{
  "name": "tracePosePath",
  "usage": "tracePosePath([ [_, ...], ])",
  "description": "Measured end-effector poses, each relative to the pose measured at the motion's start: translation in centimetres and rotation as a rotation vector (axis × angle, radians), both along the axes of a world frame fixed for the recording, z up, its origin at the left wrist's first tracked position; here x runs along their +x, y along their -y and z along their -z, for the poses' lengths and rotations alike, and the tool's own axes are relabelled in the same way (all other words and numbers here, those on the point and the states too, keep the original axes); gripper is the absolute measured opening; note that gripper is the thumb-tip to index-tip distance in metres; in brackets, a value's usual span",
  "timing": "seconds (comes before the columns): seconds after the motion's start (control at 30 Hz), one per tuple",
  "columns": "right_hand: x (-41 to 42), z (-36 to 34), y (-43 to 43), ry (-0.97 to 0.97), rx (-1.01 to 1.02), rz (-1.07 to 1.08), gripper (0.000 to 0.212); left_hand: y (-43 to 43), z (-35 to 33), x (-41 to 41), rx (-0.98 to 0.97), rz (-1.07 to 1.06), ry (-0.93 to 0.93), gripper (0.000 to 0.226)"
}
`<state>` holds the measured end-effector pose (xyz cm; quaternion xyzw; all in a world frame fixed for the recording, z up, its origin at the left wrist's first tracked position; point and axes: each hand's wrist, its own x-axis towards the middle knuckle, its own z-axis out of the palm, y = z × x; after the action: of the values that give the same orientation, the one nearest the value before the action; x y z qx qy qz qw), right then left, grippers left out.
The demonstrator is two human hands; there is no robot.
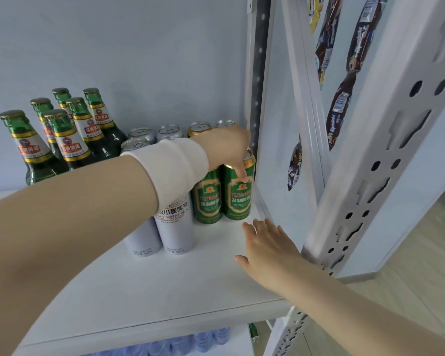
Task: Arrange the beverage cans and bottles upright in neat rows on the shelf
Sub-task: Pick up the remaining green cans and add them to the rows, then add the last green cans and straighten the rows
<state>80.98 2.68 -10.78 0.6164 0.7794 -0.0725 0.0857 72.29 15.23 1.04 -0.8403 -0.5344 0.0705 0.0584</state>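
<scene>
Presently: shelf (139, 291), white; green bottles (59, 140), upright, back left; green can (238, 201), right end of front row, rigid, slick, so I'd hold its upper wall; left grip (226, 147) clamped over its top; right grip (270, 250) spread, empty.

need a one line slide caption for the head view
Left hand grips the front-right green can from above, right hand open over the shelf, bottles at left.

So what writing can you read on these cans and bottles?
"TEZHIBEE" and "特制啤酒": on the green cans.
"AFT WHEAT BEER" and "500ml": on the white can, start hidden by the sleeve.
Labels on the green bottles: too blurred.
Print on the hanging snack packets: too blurred.
</scene>
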Motion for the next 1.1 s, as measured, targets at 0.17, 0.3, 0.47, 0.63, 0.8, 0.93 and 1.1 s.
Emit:
tracePosePath([
  [0.17, -0.3, 0.3, -0.3, -0.005, 0.0, 0.001, 0.067, -0.3, 0.4, 0.1, 0.012, 0.005, -0.022, 0.076],
  [0.3, -0.4, 0.4, -0.5, -0.009, 0.0, 0.006, 0.067, 0.3, 0.2, 0.0, 0.099, 0.044, -0.122, 0.072],
  [0.47, -0.4, 0.4, -0.7, -0.02, 0.013, 0.023, 0.065, 0.9, 1.1, -0.7, 0.155, 0.044, -0.108, 0.069],
  [0.63, -0.8, -0.5, -0.5, -0.054, 0.049, 0.04, 0.065, 2.9, 1.4, -3.1, 0.289, 0.073, -0.076, 0.075],
  [0.8, -2.7, -2.7, 0.2, -0.123, 0.152, 0.015, 0.06, 7.1, 0.5, -8.4, 0.344, -0.013, 0.005, 0.061],
  [0.93, -5.9, -6.1, 1.1, -0.18, 0.26, -0.036, 0.059, 11.3, -0.6, -13.9, 0.368, -0.084, 0.033, 0.045],
  [1.1, -12.9, -11.2, 2.2, -0.196, 0.335, -0.127, 0.061, 17.1, -1.8, -22.0, 0.363, -0.221, -0.01, 0.052],
])
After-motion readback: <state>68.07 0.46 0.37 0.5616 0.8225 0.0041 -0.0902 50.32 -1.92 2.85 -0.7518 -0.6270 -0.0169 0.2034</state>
